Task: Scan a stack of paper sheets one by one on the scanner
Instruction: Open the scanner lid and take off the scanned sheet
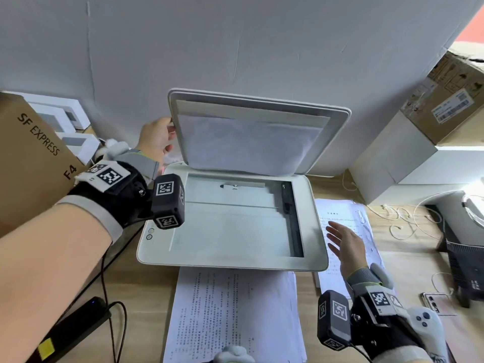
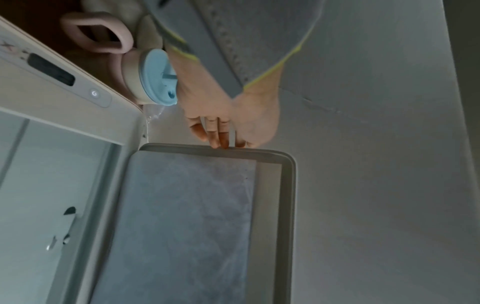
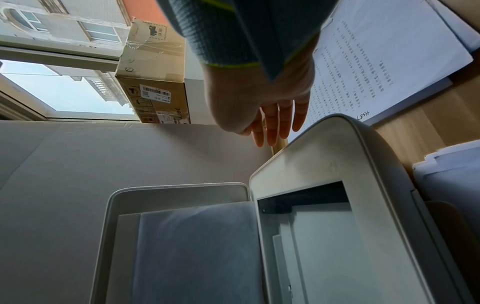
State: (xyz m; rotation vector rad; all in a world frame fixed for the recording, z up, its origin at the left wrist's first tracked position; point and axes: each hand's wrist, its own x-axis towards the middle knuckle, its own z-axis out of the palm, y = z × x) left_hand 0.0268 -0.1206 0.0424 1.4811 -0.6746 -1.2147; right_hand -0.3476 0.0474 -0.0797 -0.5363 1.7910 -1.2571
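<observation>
The white flatbed scanner [image 1: 230,263] sits mid-desk with its lid [image 1: 259,132] raised against the wall and its glass [image 1: 230,226] bare. My left hand [image 1: 167,137] holds the lid's left edge between fingers and thumb; in the left wrist view the fingertips [image 2: 221,144] sit on the lid's [image 2: 187,216] rim. My right hand [image 1: 337,237] hovers flat, fingers straight, over a printed paper stack [image 1: 340,213] to the right of the scanner, holding nothing. The right wrist view shows that hand [image 3: 275,131] above the sheets [image 3: 384,61]. A second printed stack [image 1: 235,310] lies in front of the scanner.
A brown SF Express box [image 1: 31,158] stands left, with a pink mug [image 2: 145,72] behind the scanner. White boxes [image 1: 398,153] and a taped carton [image 1: 450,100] rise at the right. White cables [image 1: 403,221], a phone [image 1: 434,299] and a black device [image 1: 68,328] lie on the desk.
</observation>
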